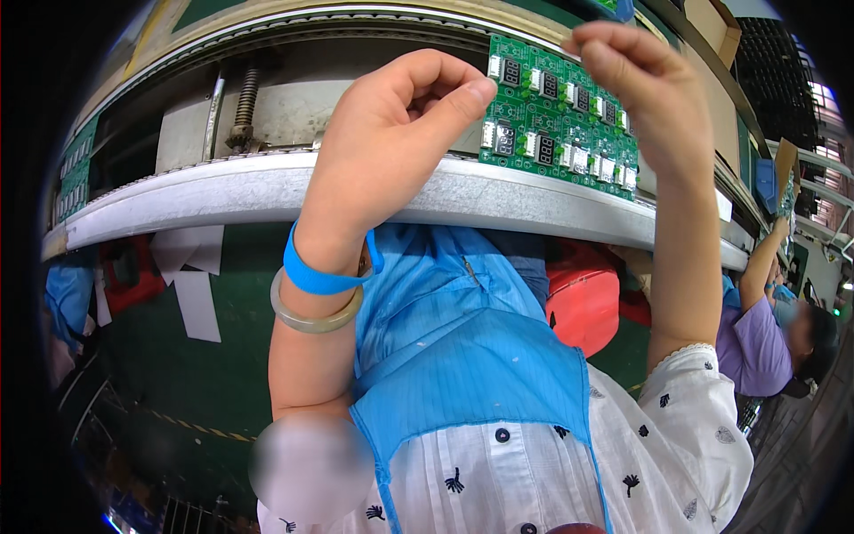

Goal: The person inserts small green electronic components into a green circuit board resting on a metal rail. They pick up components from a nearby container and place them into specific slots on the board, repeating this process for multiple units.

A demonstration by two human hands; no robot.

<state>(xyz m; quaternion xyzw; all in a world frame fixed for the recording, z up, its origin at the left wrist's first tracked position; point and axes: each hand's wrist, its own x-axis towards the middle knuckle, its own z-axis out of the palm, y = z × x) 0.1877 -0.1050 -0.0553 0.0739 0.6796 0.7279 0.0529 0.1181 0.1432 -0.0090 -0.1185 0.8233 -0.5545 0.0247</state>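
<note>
A green circuit board panel lies across the conveyor rails, carrying rows of small digit displays, white connectors and small green parts. My left hand is at the panel's left edge, fingers curled and thumb tip close to a white connector; whether it touches the panel I cannot tell. Anything pinched in those fingers is hidden. Above the panel's upper right part hangs my right hand, slightly blurred, with thumb and forefinger drawn together. What it holds, if anything, is too small to make out.
The conveyor's silver front rail runs between me and the panel. Another green board sits at the far left. A threaded spring-like rod stands between the rails. Below are a red stool and white sheets. A co-worker is at right.
</note>
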